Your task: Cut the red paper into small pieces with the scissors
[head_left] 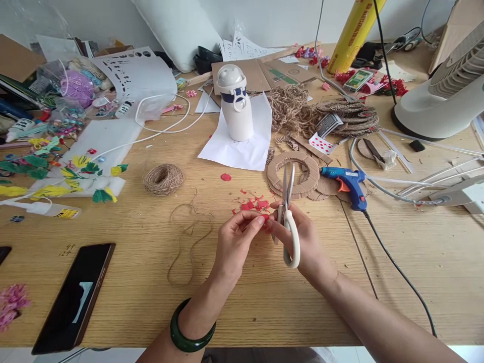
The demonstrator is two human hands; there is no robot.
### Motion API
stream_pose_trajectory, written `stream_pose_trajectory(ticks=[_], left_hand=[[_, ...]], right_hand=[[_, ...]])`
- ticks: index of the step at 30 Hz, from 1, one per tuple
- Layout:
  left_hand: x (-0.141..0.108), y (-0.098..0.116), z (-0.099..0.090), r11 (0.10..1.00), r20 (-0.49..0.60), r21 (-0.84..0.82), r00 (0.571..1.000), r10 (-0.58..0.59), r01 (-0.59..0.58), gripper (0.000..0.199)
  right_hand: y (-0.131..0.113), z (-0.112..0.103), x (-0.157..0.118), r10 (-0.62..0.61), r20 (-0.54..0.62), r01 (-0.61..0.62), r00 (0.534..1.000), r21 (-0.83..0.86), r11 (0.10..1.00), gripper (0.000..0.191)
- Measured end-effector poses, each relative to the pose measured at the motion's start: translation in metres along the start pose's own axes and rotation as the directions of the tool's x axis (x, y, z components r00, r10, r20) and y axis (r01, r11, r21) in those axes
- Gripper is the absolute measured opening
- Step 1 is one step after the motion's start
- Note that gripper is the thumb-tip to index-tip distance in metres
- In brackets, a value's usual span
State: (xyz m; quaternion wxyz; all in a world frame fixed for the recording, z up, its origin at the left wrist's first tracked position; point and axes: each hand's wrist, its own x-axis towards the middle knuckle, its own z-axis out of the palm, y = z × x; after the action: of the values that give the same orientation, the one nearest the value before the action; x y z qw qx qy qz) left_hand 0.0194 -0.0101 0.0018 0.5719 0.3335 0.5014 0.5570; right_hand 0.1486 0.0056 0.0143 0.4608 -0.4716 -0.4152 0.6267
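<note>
My left hand [238, 237] pinches a small red piece [265, 218], which looks like paper or felt. White-handled scissors [290, 237] rest in my right hand [306, 239], blades pointing up and away from me and slightly parted. The right fingertips meet the red piece too. Just beyond my hands lie red scraps [255, 203] on the wooden table, and a red disc [226, 177] sits apart to the left. A ring wrapped in cardboard [274, 174] is behind the scissors.
A blue hot glue gun [350, 184] lies to the right, its cord running toward me. Left are a twine ball [164, 179], a loose twine strand [192, 232] and a phone [75, 297]. A white bottle [238, 113] stands on paper; a fan [442, 85] stands back right.
</note>
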Motion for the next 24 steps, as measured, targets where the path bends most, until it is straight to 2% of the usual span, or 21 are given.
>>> stream_pose_trajectory(ticks=[7, 9, 11, 14, 24], left_hand=[[0.006, 0.011, -0.008, 0.998, -0.083, -0.060, 0.996, -0.027, 0.022, 0.013], [0.008, 0.017, -0.010, 0.992, -0.110, -0.118, 0.993, -0.049, 0.036, 0.012], [0.010, 0.022, -0.011, 0.985, -0.140, -0.168, 0.989, -0.055, 0.031, 0.011], [0.011, 0.025, -0.013, 0.981, -0.156, -0.195, 0.987, -0.036, 0.004, 0.010], [0.010, 0.023, -0.012, 0.982, -0.149, -0.186, 0.989, -0.011, -0.017, 0.011]], right_hand=[[-0.013, 0.000, -0.002, 0.089, 0.156, -0.066, 0.984, -0.146, 0.987, 0.041], [-0.018, -0.001, -0.003, 0.100, 0.251, -0.038, 0.963, -0.241, 0.970, 0.040], [-0.021, -0.003, -0.003, 0.106, 0.294, -0.005, 0.950, -0.324, 0.946, 0.040], [-0.020, -0.004, -0.003, 0.113, 0.325, 0.020, 0.939, -0.380, 0.925, 0.041], [-0.017, -0.001, -0.006, 0.150, 0.357, -0.007, 0.922, -0.371, 0.929, 0.047]])
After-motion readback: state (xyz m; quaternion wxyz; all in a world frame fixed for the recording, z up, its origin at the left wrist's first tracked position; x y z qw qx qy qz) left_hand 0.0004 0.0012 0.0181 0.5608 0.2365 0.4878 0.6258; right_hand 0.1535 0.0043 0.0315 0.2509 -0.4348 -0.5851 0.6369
